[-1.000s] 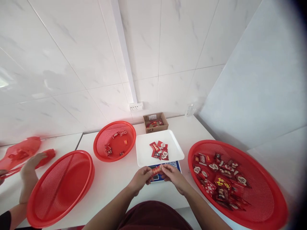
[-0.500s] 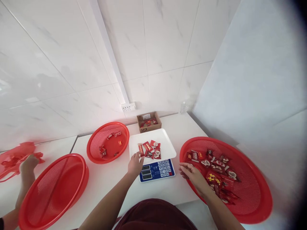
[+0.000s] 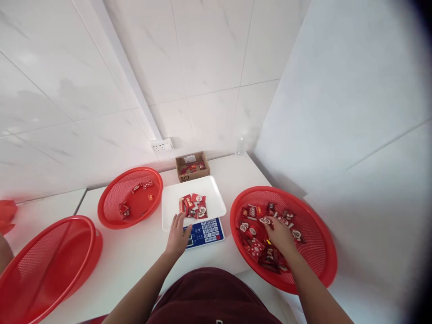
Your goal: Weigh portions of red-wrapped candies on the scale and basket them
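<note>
Several red candy packets (image 3: 193,206) lie together on the white tray (image 3: 172,193) of a scale with a blue keypad panel (image 3: 206,231). My left hand (image 3: 178,235) is at the tray's front edge, fingers apart and holding nothing, just short of the packets. On the right stands a red mesh basket (image 3: 317,243) with many wrapped red candies. Inside it, my right hand (image 3: 278,231) reaches down with its fingers closed on a red and white candy packet (image 3: 266,220); the fingertips are partly hidden.
Behind the scale sits a cardboard box (image 3: 193,172) with packets. Left of the scale is a red basket (image 3: 135,216) holding a few candies, and a larger red basket (image 3: 79,252) stands nearer. A clear bottle (image 3: 240,146) is by the wall. A person's arm (image 3: 4,254) shows at far left.
My right hand has moved from the right basket's left rim into its candies. My left hand has opened out beside the tray. The view has shifted right.
</note>
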Demonstrator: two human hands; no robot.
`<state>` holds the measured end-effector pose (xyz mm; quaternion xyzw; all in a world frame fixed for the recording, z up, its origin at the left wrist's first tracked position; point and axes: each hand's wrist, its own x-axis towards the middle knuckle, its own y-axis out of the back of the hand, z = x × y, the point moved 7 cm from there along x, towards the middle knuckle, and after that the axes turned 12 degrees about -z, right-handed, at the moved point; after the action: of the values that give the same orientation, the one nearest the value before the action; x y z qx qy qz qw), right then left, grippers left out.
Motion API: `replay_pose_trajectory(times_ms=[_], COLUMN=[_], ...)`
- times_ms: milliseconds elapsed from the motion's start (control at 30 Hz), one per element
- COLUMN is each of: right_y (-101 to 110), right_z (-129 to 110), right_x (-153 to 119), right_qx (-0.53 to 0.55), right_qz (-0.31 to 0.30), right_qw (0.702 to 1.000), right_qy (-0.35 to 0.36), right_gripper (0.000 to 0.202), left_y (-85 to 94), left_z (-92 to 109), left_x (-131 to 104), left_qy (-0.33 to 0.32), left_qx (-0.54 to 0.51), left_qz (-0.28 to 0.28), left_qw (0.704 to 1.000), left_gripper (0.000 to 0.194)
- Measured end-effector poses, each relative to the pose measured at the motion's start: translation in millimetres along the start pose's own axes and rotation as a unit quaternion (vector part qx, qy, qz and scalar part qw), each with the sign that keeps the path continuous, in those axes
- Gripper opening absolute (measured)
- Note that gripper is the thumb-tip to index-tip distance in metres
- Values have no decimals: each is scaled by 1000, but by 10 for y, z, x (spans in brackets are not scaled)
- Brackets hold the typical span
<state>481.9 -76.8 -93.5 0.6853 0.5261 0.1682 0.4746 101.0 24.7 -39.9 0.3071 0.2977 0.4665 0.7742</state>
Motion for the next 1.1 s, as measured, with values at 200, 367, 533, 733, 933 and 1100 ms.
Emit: replay_pose_trajectory(times_ms=[200, 367, 533, 733, 933, 1100], right_y=[-37, -72, -330, -463, -358, -74], right_z=[262, 90, -90, -184, -20, -520], right_x=[123, 267, 426, 309, 217, 129], right_qx=[-111, -156, -170, -190, -140, 42], right_qz=[-37, -39, -89, -73, -34, 89], right_qw=[991, 986, 980, 979, 989, 994], right_qy=[-60, -34, -43, -14, -33, 43], right_gripper=[39, 42, 52, 39, 32, 25], left_y=[-35, -92, -151, -151, -127, -75], left_z=[248, 318, 316, 281, 146, 45], left_x=[-275, -287, -295, -361, -459, -501], left_qy=[-35, -25, -14, 11, 28, 16], left_qx=[-9, -24, -64, -119, -149, -139], left_qz=[19, 19, 2, -9, -8, -19], left_qw=[999, 999, 998, 993, 988, 990], left_gripper=[48, 49, 49, 49, 48, 47])
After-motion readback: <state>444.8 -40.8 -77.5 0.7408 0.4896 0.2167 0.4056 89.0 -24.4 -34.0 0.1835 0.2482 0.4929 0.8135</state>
